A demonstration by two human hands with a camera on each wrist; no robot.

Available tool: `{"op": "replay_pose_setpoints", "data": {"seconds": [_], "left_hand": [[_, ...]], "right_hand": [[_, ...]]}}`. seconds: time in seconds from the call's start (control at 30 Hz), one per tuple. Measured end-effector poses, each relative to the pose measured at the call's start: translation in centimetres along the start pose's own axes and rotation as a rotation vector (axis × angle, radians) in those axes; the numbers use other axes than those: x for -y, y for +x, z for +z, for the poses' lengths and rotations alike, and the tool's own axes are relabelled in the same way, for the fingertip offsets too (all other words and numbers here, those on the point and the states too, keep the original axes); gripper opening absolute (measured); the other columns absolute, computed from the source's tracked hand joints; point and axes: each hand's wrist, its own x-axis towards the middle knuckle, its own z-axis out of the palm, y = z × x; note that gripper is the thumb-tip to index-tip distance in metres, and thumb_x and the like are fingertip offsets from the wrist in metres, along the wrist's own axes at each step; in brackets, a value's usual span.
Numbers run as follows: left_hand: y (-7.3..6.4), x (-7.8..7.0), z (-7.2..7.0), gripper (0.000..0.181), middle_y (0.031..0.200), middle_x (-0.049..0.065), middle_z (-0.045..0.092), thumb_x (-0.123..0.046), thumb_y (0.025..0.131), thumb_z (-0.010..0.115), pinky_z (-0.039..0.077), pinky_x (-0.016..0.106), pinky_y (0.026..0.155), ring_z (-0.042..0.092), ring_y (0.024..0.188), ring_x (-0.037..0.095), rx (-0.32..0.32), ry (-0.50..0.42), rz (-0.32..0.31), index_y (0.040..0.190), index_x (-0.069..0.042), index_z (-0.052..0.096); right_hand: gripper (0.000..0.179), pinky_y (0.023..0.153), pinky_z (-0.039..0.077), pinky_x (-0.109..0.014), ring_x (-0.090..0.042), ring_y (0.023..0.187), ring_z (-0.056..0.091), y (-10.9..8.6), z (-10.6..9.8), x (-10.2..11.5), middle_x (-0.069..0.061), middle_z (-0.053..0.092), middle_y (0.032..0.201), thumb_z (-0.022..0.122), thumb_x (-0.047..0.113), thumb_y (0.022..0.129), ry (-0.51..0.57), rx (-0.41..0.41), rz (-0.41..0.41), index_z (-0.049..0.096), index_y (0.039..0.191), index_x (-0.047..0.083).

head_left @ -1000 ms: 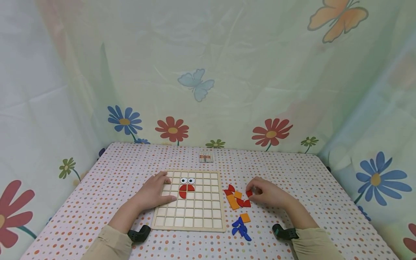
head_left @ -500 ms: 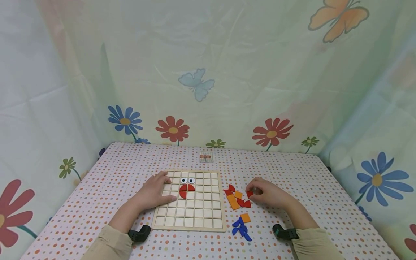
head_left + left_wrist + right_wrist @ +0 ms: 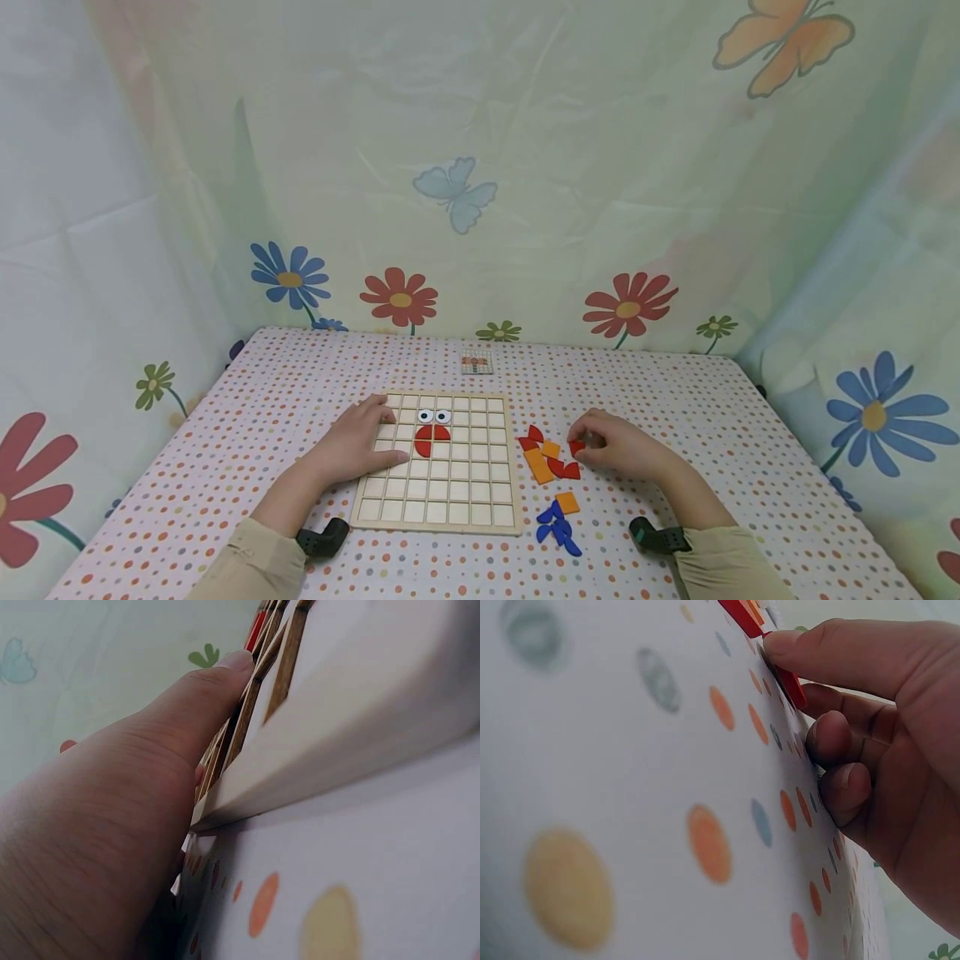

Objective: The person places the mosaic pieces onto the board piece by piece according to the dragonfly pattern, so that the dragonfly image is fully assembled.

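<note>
My left hand [image 3: 354, 442] rests over the left edge of a wooden grid board [image 3: 480, 527], its fingers and thumb [image 3: 217, 682] lying on the grid. On the board sit two eye tiles [image 3: 434, 416] with red curved tiles [image 3: 423, 448] below them. To the right of the board, my right hand [image 3: 622, 446] pinches a red tile [image 3: 791, 686] between thumb and index finger, low over the table; the fingers partly cover its shape. Several other red tiles [image 3: 572, 471] and orange tiles [image 3: 537, 467] lie just left of this hand.
Several blue curved tiles [image 3: 557, 527] and an orange square tile [image 3: 567, 502] lie nearer the front, right of the board. A small picture card [image 3: 476, 362] lies behind the board. The dotted tablecloth [image 3: 645, 383] meets a flowered curtain [image 3: 525, 267] at the back.
</note>
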Motion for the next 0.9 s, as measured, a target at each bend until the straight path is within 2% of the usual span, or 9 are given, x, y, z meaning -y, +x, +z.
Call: {"op": "replay_pose_setpoints", "data": {"seconds": [0.4, 0.67, 0.9], "left_hand": [[0.0, -0.1, -0.2, 0.061, 0.157, 0.012, 0.035, -0.063, 0.078, 0.074, 0.026, 0.060, 0.118, 0.032, 0.145, 0.041, 0.009, -0.008, -0.009, 0.117, -0.019, 0.059], [-0.1, -0.1, -0.1, 0.061, 0.156, 0.010, 0.036, -0.064, 0.077, 0.073, 0.027, 0.059, 0.119, 0.033, 0.145, 0.040, 0.010, -0.002, -0.009, 0.116, -0.020, 0.058], [0.0, 0.0, -0.1, 0.061, 0.156, 0.011, 0.036, -0.064, 0.078, 0.073, 0.025, 0.058, 0.120, 0.033, 0.145, 0.039, 0.006, 0.005, -0.006, 0.116, -0.020, 0.059]], "right_hand": [[0.015, 0.076, 0.047, -0.031, -0.015, 0.086, 0.052, 0.2, -0.2, 1.0, 0.007, 0.060, 0.094, 0.075, 0.022, 0.088, -0.006, 0.007, 0.044, 0.065, 0.100, 0.023], [0.017, 0.068, 0.047, -0.025, -0.013, 0.081, 0.051, 0.4, -0.9, 2.2, 0.008, 0.060, 0.092, 0.077, 0.025, 0.087, -0.048, -0.006, -0.024, 0.066, 0.100, 0.022], [0.020, 0.069, 0.049, -0.026, -0.015, 0.085, 0.053, 1.5, -1.0, 5.0, 0.008, 0.060, 0.093, 0.076, 0.026, 0.088, -0.017, 0.023, -0.088, 0.067, 0.105, 0.020]]}}
